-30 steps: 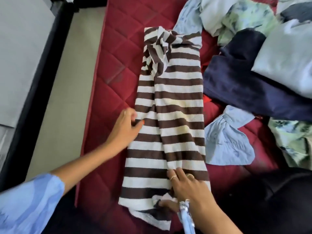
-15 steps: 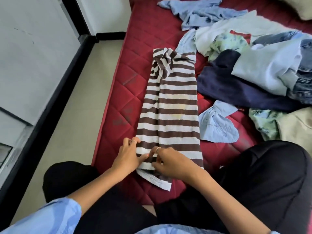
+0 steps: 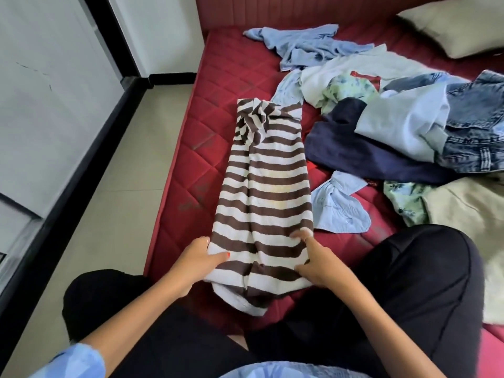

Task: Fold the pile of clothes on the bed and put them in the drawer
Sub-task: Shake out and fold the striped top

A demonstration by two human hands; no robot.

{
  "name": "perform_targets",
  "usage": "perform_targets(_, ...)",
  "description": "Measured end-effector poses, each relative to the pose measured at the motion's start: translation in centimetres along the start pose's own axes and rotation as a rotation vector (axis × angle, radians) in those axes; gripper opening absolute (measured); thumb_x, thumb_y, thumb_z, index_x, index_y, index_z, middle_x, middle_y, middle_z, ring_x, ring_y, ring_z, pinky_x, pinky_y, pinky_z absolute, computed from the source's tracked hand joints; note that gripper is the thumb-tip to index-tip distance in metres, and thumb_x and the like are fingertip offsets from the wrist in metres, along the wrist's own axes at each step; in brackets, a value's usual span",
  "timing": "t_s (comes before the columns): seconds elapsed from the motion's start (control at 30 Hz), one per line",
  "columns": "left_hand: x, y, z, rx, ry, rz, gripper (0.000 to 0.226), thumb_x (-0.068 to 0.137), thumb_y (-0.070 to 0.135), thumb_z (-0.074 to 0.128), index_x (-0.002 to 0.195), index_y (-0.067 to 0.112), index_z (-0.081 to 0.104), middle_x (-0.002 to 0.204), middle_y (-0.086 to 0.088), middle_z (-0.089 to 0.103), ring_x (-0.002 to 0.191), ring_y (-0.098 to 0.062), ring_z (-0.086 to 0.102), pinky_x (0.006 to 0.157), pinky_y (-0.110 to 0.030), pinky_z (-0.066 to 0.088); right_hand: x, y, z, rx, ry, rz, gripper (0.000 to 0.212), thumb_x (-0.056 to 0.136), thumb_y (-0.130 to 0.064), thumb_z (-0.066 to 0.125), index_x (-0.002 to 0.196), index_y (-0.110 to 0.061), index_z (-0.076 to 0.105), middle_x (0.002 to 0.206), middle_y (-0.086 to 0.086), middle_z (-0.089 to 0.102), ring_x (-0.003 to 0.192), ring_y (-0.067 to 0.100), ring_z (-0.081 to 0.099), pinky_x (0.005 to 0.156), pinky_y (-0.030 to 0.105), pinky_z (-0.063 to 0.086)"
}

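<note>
Both hands now lift the near hem of the striped garment.

Left hand (image 3: 200, 257) and right hand (image 3: 313, 259) have moved to the striped garment (image 3: 266, 186) at lower centre of the bed (image 3: 191, 165), each clamped on its hem; the cross fold begins, while the pile (image 3: 395, 124) waits at right.

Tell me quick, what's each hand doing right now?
Left hand: grips the near left edge of the striped garment.
Right hand: grips its near right edge, fingers curled into the cloth.
</note>
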State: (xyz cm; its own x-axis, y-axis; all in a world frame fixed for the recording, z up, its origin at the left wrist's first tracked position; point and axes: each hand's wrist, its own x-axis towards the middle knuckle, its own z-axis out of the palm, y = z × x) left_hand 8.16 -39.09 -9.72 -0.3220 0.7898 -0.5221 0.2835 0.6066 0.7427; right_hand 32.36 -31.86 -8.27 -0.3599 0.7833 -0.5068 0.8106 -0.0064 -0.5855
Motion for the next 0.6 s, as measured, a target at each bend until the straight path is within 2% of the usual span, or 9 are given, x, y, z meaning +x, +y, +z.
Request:
perform_targets(0.07, -1.6, 0.0, -1.2, 0.009, -0.063, 0.002, 0.052, 0.076, 0.021, 0.078, 0.12, 0.023, 0.051, 0.111, 0.006, 0.062, 0.101, -0.014, 0.063, 0.091, -0.038, 0.052, -1.6, -0.1, -1.6, -0.105, -0.138, -0.036, 0.031, 0.081, -0.017, 0.063, 0.107, -0.035, 0.059, 0.111, -0.002, 0.061, 0.093, 0.014, 0.063, 0.082, 0.023, 0.052)
perform_targets(0.13, -2.9, 0.7, -2.5, -0.08, -0.174, 0.015, 0.082, 0.071, 0.015, 0.081, 0.135, 0.04, 0.035, 0.121, 0.008, 0.055, 0.11, -0.017, 0.06, 0.093, -0.038, 0.051, -3.1, -0.4, -3.5, 0.049, -0.25, -0.057, 0.014, 0.082, -0.019, 0.068, 0.095, -0.026, 0.069, 0.106, -0.001, 0.066, 0.092, 0.01, 0.064, 0.081, 0.021, 0.053)
perform_targets(0.17, -3.3, 1.4, -3.1, -0.139, -0.231, 0.012, 0.082, 0.074, 0.009, 0.078, 0.136, 0.044, 0.037, 0.122, 0.005, 0.057, 0.112, -0.019, 0.061, 0.093, -0.037, 0.051, -3.6, -0.9, -4.4, 0.208, -0.297, -0.043, 0.01, 0.083, -0.018, 0.07, 0.094, -0.018, 0.071, 0.1, 0.002, 0.069, 0.085, 0.01, 0.065, 0.075, 0.02, 0.054)
perform_targets(0.27, -3.2, 5.1, -4.4, -0.341, -0.341, -0.07, 0.03, 0.083, 0.0, 0.063, 0.107, 0.016, 0.071, 0.105, -0.011, 0.072, 0.093, -0.017, 0.068, 0.076, -0.029, 0.055, -3.3, -2.2, -7.0, 0.726, -0.391, 0.009, 0.021, 0.081, -0.014, 0.068, 0.093, 0.003, 0.068, 0.08, 0.011, 0.068, 0.057, 0.011, 0.061, 0.049, 0.018, 0.051)
perform_targets(0.33, -1.5, 7.5, -4.7, -0.548, -0.311, -0.115, 0.018, 0.078, -0.001, 0.058, 0.083, 0.002, 0.075, 0.093, -0.014, 0.073, 0.078, -0.013, 0.069, 0.068, -0.02, 0.056, -1.2, -3.1, -8.9, 1.047, -0.355, 0.046, 0.028, 0.069, -0.019, 0.068, 0.087, 0.003, 0.069, 0.073, 0.008, 0.068, 0.048, 0.008, 0.059, 0.04, 0.016, 0.048)
perform_targets(0.4, 1.7, 9.7, -4.9, -0.839, -0.203, -0.165, 0.016, 0.08, 0.005, 0.057, 0.077, 0.002, 0.073, 0.085, -0.013, 0.071, 0.069, -0.012, 0.069, 0.062, -0.014, 0.055, 2.2, -3.5, -10.5, 1.312, -0.261, 0.039, 0.03, 0.053, -0.02, 0.077, 0.077, -0.003, 0.076, 0.072, 0.008, 0.07, 0.053, 0.01, 0.065, 0.044, 0.016, 0.052)
perform_targets(0.43, 3.3, 10.8, -4.9, -0.971, -0.151, -0.186, 0.02, 0.087, 0.011, 0.055, 0.082, 0.002, 0.072, 0.079, -0.014, 0.071, 0.063, -0.015, 0.07, 0.055, -0.015, 0.055, 4.1, -3.7, -10.9, 1.416, -0.229, 0.032, 0.032, 0.052, -0.018, 0.08, 0.079, -0.002, 0.077, 0.077, 0.011, 0.072, 0.06, 0.015, 0.07, 0.049, 0.017, 0.054)
perform_targets(0.5, 6.8, 12.5, -4.2, -1.113, -0.138, -0.182, 0.037, 0.1, 0.031, 0.044, 0.113, 0.001, 0.062, 0.085, -0.023, 0.07, 0.069, -0.029, 0.072, 0.053, -0.022, 0.058, 8.3, -3.7, -11.2, 1.562, -0.133, 0.067, 0.037, 0.078, -0.026, 0.071, 0.095, 0.007, 0.07, 0.092, 0.024, 0.069, 0.074, 0.027, 0.072, 0.061, 0.024, 0.059)
perform_targets(0.6, 11.4, 12.9, -1.9, -0.906, -0.148, -0.21, 0.06, 0.098, 0.055, 0.03, 0.144, 0.017, 0.03, 0.124, -0.026, 0.058, 0.107, -0.038, 0.062, 0.081, -0.039, 0.054, 13.1, -2.8, -10.4, 1.516, 0.015, 0.129, 0.043, 0.098, -0.043, 0.044, 0.119, -0.006, 0.05, 0.113, 0.026, 0.059, 0.085, 0.031, 0.068, 0.075, 0.034, 0.059)
